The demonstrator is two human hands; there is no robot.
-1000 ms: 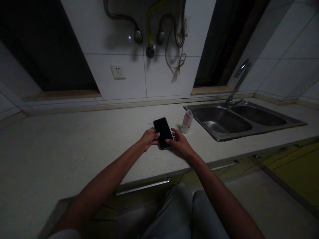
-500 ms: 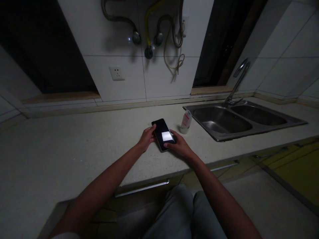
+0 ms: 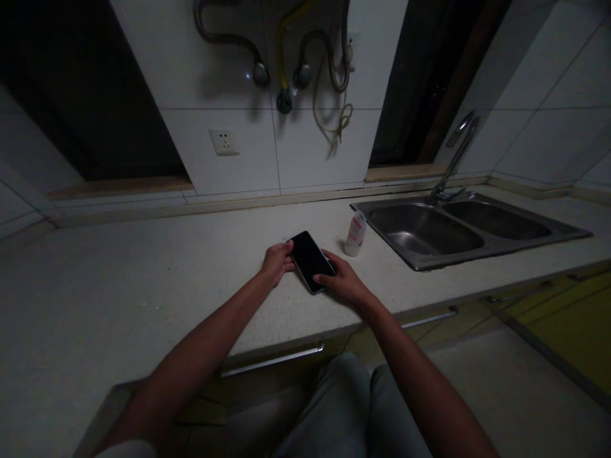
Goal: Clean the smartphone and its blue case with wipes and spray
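Note:
A smartphone (image 3: 309,259) with a dark screen is held slantwise over the pale countertop (image 3: 200,267). My right hand (image 3: 342,278) grips its lower right part, thumb across the screen and fingers around the far edge. At the phone's upper left edge is my left hand (image 3: 277,261), closed with its thumb at the corner; its other fingers curl beside and partly beneath the phone. A small white bottle with pink print (image 3: 356,234) stands upright just beyond my right hand, apart from it.
A double steel sink (image 3: 420,264) with a tall faucet (image 3: 461,149) is set into the counter at the right. On the tiled wall are a socket (image 3: 223,142) and hanging hoses (image 3: 281,57). Drawer handles (image 3: 274,361) run below the counter's front edge.
The bright white reflection on the phone's screen is gone as the phone has tilted slightly. My left hand has shifted a little left, its thumb now nearer the phone's corner.

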